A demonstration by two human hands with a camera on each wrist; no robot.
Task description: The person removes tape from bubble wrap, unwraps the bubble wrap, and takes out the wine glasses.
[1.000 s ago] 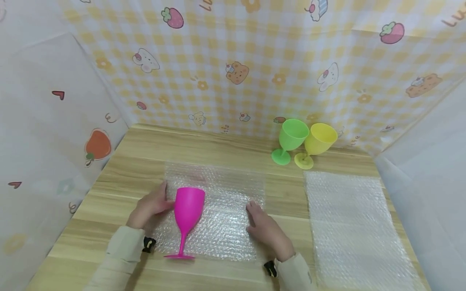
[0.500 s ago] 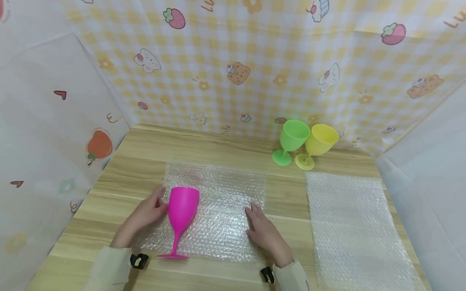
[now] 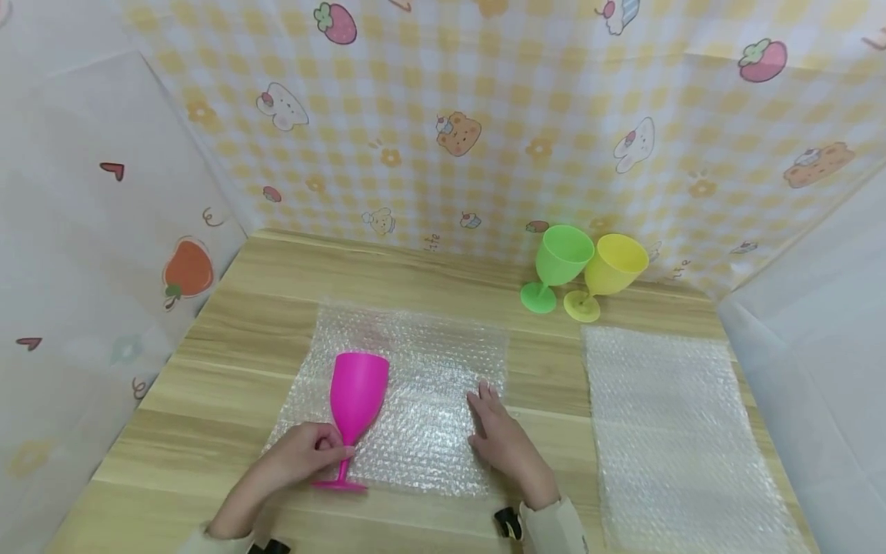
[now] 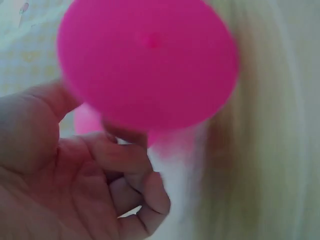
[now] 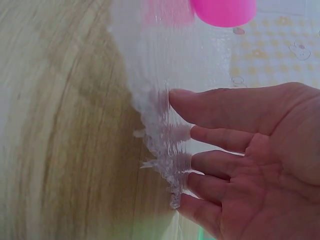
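Observation:
A pink plastic goblet [image 3: 359, 390] lies on its side over the left part of a bubble wrap sheet [image 3: 429, 431], its bowl pointing away from me. My left hand [image 3: 302, 454] pinches the goblet's stem between thumb and curled fingers. In the left wrist view the goblet's round base [image 4: 150, 65] covers part of the fingers. At the sheet's right edge rests my right hand [image 3: 508, 442], fingers extended. The right wrist view shows those fingertips [image 5: 182, 97] touching the bubble wrap's edge.
A green goblet [image 3: 564, 258] and a yellow goblet [image 3: 614, 265] stand side by side at the back right of the wooden table [image 3: 228, 346]. To the right lies a second bubble wrap sheet [image 3: 664, 431]. Fabric hangs behind and at both sides.
My left hand has moved from beside the goblet's bowl down toward me and taken hold of its stem. The goblet shifted left, then back right. My right hand has stayed nearly in place.

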